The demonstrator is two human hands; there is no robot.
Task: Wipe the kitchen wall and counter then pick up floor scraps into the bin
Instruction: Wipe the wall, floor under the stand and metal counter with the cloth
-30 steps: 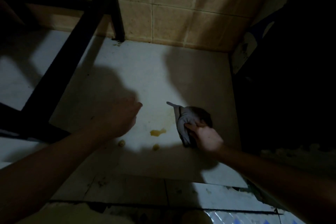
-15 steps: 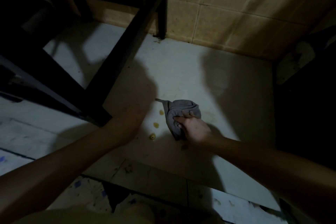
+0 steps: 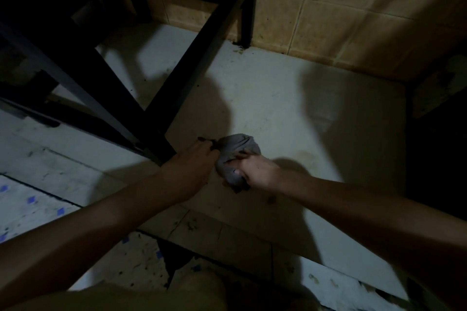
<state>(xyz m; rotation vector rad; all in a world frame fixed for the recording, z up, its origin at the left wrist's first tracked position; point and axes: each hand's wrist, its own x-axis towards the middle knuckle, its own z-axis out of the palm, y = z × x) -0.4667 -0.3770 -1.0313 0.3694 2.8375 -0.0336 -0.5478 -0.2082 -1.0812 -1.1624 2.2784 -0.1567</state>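
Grey cloth, bunched on the floor tile, was gripped by the right hand; the left hand (fingers curled) touched it just beside that grip, perhaps pinching an edge.

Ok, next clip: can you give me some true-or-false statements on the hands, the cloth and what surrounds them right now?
1. The right hand grips a grey cloth. True.
2. The cloth is pressed against the tiled wall. False: it sits on the pale floor.
3. The left hand is right beside the cloth. True.
4. The black frame stands to the right of the cloth. False: it is to the left.
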